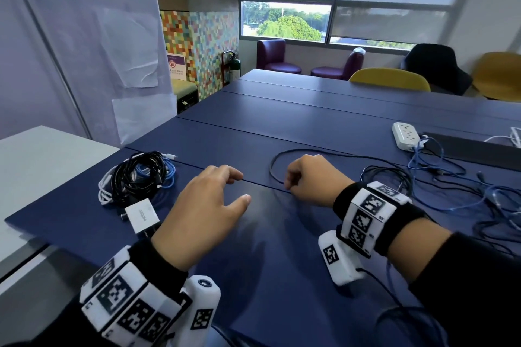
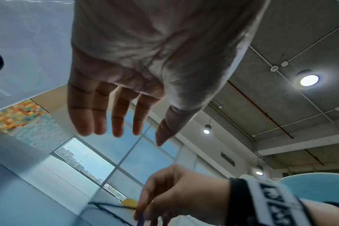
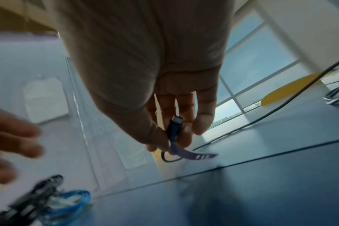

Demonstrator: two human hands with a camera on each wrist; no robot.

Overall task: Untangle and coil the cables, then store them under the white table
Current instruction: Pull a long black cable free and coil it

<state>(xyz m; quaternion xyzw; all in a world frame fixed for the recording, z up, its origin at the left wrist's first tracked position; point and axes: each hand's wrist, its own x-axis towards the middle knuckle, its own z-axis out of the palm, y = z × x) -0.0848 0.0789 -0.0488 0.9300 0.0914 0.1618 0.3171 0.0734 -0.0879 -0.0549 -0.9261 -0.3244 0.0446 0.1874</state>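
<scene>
A thin black cable (image 1: 284, 153) loops over the blue table (image 1: 282, 118). My right hand (image 1: 307, 177) pinches its plug end (image 3: 175, 126) between thumb and fingers, and a purple strap (image 3: 195, 155) hangs from the plug. My left hand (image 1: 214, 197) hovers open just left of it, fingers spread, holding nothing. A bundle of coiled black, white and blue cables (image 1: 138, 175) lies at the table's left end with a white charger brick (image 1: 142, 218) beside it. Tangled blue and black cables (image 1: 462, 191) sprawl at the right.
A white table (image 1: 36, 160) adjoins the blue one at the left. A white power strip (image 1: 404, 135) lies far right. Yellow chairs (image 1: 390, 80) and purple armchairs (image 1: 275, 58) stand beyond the table, under the window.
</scene>
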